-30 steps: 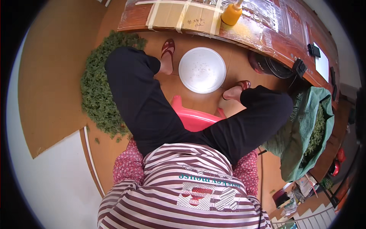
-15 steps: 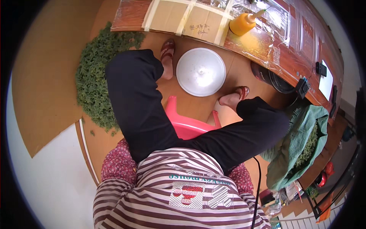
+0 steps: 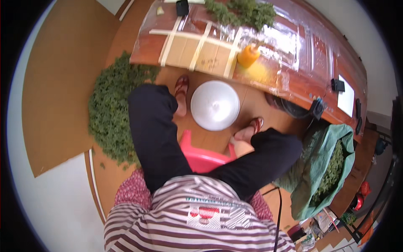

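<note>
Neither of my hands shows. Pink flowered sleeve covers on my left forearm and right forearm pass down beside my hips, and my body hides what lies beyond them. Between my feet a round silvery metal lid or upturned basin rests on the floor. Part of a pink plastic stool appears between my thighs. A large heap of green leafy sprigs lies on the floor by my left leg. To my right stands a green woven sack, its mouth wide, with greenery inside.
Ahead is a red-brown table under clear plastic, with taped cardboard at its near edge. An orange bottle, green sprigs and small black devices sit on it. A black cord hangs at my right side.
My view has tilted up, so more of the table and the sprigs on it show. The lid, heap and sack appear unmoved. My hands stay out of sight.
</note>
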`<state>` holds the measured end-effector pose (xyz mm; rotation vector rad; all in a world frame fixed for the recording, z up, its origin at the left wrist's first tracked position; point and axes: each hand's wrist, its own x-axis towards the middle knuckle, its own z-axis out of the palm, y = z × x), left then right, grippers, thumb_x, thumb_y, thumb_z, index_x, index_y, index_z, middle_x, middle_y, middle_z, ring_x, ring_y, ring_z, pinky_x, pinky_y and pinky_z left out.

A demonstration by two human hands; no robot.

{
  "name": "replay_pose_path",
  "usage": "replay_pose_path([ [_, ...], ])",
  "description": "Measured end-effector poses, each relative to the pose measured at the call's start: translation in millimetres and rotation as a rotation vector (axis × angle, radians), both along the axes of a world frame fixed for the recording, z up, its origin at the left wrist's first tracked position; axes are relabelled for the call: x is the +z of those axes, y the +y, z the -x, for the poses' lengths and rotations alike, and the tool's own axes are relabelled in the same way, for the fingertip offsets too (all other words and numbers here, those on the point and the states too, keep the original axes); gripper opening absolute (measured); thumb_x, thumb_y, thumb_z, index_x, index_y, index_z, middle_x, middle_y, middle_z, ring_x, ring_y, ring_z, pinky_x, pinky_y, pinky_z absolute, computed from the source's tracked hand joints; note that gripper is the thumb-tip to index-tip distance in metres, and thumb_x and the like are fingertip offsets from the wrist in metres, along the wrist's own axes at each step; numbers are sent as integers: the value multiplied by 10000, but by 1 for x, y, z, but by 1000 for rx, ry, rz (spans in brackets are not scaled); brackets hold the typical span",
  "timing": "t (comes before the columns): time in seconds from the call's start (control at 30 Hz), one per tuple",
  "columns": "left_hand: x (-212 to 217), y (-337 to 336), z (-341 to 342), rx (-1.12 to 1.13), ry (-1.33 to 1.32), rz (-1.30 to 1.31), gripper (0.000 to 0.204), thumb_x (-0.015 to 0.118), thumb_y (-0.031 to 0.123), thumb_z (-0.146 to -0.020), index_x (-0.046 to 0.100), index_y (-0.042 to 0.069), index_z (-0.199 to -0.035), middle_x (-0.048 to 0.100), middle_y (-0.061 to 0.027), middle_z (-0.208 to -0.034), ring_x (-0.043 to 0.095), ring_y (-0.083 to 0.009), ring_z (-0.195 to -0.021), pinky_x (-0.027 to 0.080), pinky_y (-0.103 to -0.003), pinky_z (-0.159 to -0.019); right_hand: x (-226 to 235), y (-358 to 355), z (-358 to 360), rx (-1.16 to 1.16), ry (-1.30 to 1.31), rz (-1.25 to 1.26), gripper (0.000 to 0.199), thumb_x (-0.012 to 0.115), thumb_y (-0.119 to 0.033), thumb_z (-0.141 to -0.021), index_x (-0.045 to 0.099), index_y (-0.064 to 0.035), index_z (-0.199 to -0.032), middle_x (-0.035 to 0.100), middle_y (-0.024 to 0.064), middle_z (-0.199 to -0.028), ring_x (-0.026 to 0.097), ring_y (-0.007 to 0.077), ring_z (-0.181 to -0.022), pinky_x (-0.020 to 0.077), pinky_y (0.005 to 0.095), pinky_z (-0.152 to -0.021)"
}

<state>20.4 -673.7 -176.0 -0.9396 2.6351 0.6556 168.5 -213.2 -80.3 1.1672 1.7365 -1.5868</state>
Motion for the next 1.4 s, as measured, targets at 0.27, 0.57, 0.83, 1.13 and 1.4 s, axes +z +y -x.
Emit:
replay_pose_path([
  [0.27, 10, -1, -7, 2, 16, 14, 270, 537, 246, -877, 596, 55, -1059, 610, -79, -909, 555, -129, -731, 450, -241, -632, 0, 2, 16, 57, 18, -13, 236, 498, -89, -869, 588, -19, -1075, 619, 101, -1001, 596, 173, -884, 481, 276, -729],
  [0.57, 13, 0, -11, -5, -1, 11, 260, 533, 238, -880, 596, 57, -1057, 610, -76, -908, 556, -132, -738, 452, -242, -638, -8, 1, 14, 114, -56, -12, 233, 497, -86, -866, 592, -21, -1068, 620, 100, -998, 597, 170, -880, 481, 272, -724],
  [0.83, 10, -4, -16, -33, 12, -1, 252, 531, 231, -883, 595, 59, -1055, 610, -74, -908, 558, -134, -744, 454, -242, -642, -16, -1, -5, 174, -40, -10, 230, 496, -84, -863, 596, -22, -1062, 622, 100, -995, 599, 168, -876, 481, 269, -720],
  [1.13, 3, 5, -9, -39, 24, -5, 243, 527, 223, -886, 595, 61, -1053, 610, -71, -907, 560, -136, -752, 456, -243, -648, -14, 0, -20, 221, -91, -20, 228, 495, -81, -861, 600, -24, -1055, 623, 99, -992, 600, 165, -872, 482, 265, -714],
  [1.4, -23, -35, 19, -73, 98, -60, 235, 524, 216, -888, 594, 62, -1051, 610, -69, -906, 562, -139, -758, 458, -243, -652, 7, 68, -37, 418, -199, -116, 226, 493, -79, -858, 604, -26, -1049, 625, 99, -989, 602, 162, -869, 482, 262, -710],
])
